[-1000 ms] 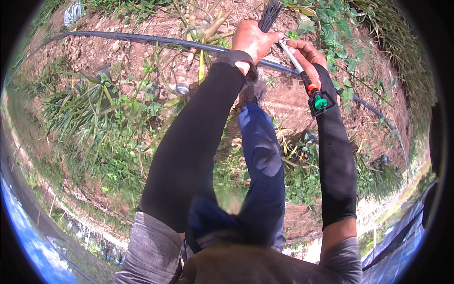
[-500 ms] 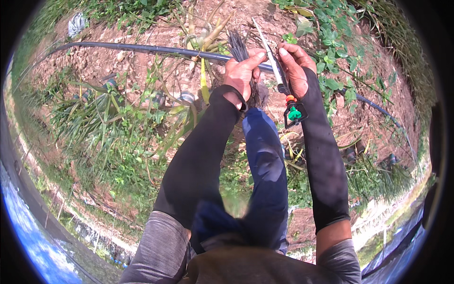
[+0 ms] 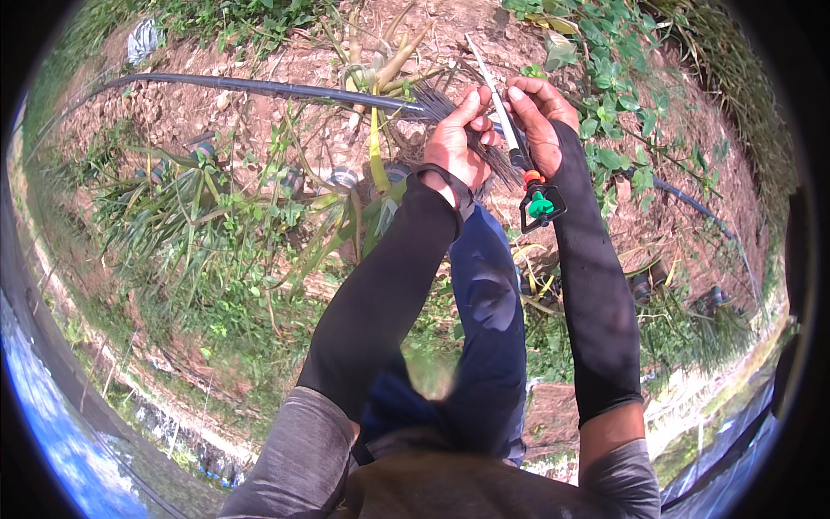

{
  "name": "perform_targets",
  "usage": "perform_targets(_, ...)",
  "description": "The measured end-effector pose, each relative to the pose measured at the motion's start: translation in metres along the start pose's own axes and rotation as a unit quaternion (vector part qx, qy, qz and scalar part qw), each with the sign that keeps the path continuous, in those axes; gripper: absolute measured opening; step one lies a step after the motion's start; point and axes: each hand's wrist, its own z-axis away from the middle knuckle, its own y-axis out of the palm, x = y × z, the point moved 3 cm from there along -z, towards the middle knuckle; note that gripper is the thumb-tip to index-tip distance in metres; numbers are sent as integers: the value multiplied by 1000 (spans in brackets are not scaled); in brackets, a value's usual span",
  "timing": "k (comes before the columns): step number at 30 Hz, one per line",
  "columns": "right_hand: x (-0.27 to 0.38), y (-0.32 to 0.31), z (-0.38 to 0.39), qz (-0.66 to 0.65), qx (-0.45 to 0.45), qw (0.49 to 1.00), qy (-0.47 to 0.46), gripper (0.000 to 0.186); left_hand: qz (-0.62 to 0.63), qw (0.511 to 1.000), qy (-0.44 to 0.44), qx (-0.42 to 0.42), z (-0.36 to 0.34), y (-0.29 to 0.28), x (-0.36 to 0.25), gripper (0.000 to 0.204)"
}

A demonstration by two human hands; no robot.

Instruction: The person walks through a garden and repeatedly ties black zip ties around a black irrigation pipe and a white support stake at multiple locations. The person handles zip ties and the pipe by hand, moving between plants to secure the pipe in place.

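Left hand (image 3: 456, 143): closed around a bundle of thin dark bristle-like strands (image 3: 445, 108), held above the reddish-brown soil. Right hand (image 3: 538, 112): closed on a slim white rod (image 3: 493, 95), which carried an orange-and-green sprinkler head in a black frame (image 3: 539, 201) hanging at the wrist. Both hands were close together, just over a long black irrigation pipe (image 3: 259, 86) lying across the ground; green weeds (image 3: 199, 225) grew beside it
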Motion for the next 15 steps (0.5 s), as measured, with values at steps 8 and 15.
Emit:
perform_targets(8,0,2,-1,-3,14,1000,4,18,-113,988,88,-64,3,-1,-8,21)
perform_targets(15,-16,5,3,-61,17,998,-2,13,-132,987,77,-53,6,-12,-2,17)
